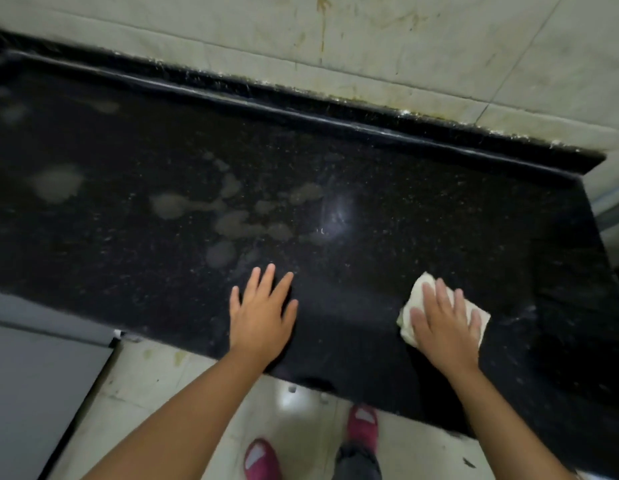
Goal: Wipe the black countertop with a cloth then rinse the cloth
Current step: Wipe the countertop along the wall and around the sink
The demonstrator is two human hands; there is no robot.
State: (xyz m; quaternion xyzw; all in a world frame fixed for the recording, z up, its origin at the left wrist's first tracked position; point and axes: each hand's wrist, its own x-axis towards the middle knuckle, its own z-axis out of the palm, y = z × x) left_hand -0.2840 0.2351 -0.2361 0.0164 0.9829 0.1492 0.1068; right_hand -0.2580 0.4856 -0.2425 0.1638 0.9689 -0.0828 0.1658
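The black speckled countertop (336, 174) runs across the view, with pale dusty smears (232, 220) near its middle and left. A folded white cloth (419, 292) lies on the counter near the front right. My right hand (443, 323) presses flat on top of it, fingers spread, so most of the cloth is hidden. My left hand (263, 313) rests palm down on the bare counter near the front edge, fingers apart, holding nothing.
A raised black lip (301, 116) runs along the back under a stained tiled wall (370, 46). The counter ends at the right (599, 237). A grey cabinet panel (34, 393) stands at the lower left. My red shoes (361, 422) are on the tiled floor below.
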